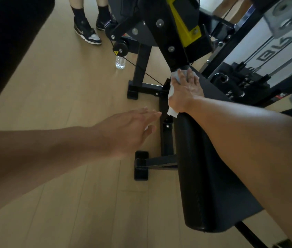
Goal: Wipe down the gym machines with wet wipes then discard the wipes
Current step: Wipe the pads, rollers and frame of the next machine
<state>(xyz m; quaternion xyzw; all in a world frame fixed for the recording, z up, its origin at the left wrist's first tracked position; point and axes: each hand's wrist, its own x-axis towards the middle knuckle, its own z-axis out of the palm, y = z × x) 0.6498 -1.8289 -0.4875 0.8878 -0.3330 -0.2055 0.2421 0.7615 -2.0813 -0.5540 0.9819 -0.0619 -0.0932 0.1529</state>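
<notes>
At the far end of a black padded bench seat point(204, 167), toward one o'clock from the viewer, the right hand point(184, 92) lies flat with fingers spread, pressing a white wet wipe point(173, 93) against the pad. The wipe shows around the hand's left edge and under the fingertips, draped slightly over the seat's left rim. The seat's long axis runs from five o'clock, near the viewer, up to one o'clock, where it meets a black upright with a yellow plate point(182, 27). The right hand is plainly the nearer one to the work; the wipe sits directly beneath its palm. Any coming stroke would likely pull back along the pad toward five o'clock, where most of its surface lies open under the forearm. The left hand point(132, 129) hovers over wooden floor at ten o'clock from the seat, fingers straight and relaxed; a pale scrap may show under it, too small to tell. A water bottle point(120, 61) stands on the floor at twelve o'clock, beside another person's sneakers point(87, 33).
</notes>
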